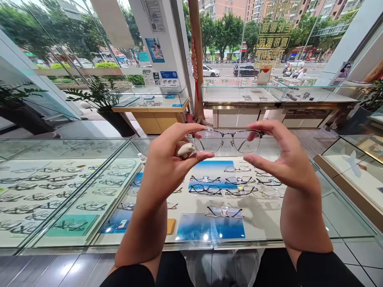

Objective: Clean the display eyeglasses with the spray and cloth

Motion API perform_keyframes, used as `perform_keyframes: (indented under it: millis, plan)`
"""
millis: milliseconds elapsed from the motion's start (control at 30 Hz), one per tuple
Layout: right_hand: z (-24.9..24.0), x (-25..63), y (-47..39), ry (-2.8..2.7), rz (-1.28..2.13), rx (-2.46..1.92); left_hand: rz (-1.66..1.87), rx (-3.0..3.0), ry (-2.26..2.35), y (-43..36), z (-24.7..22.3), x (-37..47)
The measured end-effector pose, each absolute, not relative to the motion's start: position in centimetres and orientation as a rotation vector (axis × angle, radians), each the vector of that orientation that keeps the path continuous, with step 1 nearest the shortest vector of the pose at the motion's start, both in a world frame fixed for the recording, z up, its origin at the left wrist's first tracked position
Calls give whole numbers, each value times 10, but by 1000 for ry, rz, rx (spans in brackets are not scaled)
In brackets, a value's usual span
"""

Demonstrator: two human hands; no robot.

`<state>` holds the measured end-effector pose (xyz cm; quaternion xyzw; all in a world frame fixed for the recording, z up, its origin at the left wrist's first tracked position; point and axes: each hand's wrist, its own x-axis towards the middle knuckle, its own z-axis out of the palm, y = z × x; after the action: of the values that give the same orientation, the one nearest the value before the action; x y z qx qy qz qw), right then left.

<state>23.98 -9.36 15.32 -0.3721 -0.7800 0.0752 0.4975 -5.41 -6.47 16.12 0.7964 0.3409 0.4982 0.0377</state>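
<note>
A pair of glasses (228,134) with a dark-topped frame and clear lenses is held up near the middle of the view, above a glass-topped desk (260,229); clock directions are taken from it. At nine o'clock, its end is pinched by the fingers of the left hand (167,155), with the thumb set lower, under the lens; a crumpled white cloth (185,150) is also tucked in that grip. At three o'clock, the other end is held by the fingers of the right hand (287,155), whose thumb is spread away below the frame. How the fingertips meet behind the frame cannot be told. Under the glass, at six o'clock, rows of glasses (205,189) are laid out, some over a blue card. Nearer, in the same direction, a single thin-framed pair (224,212) is set by the far edge of a blue sheet (209,229). A mustard-coloured case (171,226) is seen at seven o'clock, partly hidden by the left forearm, and a green tray (86,223) with glasses on it at eight. A leafy potted plant (103,95) is placed at ten o'clock, a wooden post (196,59) at eleven, and another display desk (239,95) at twelve. Beyond the window, a dark car (245,71) is seen just past twelve, and gold lettering (273,44) is shown on the pane at one.
</note>
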Motion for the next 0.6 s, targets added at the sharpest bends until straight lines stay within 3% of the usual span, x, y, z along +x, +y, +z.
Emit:
perform_keyframes:
  millis: [600]
  plan:
    - [147, 226, -97, -1683, 194, -937, 1646, 2303, 1259, -69, 152, -46]
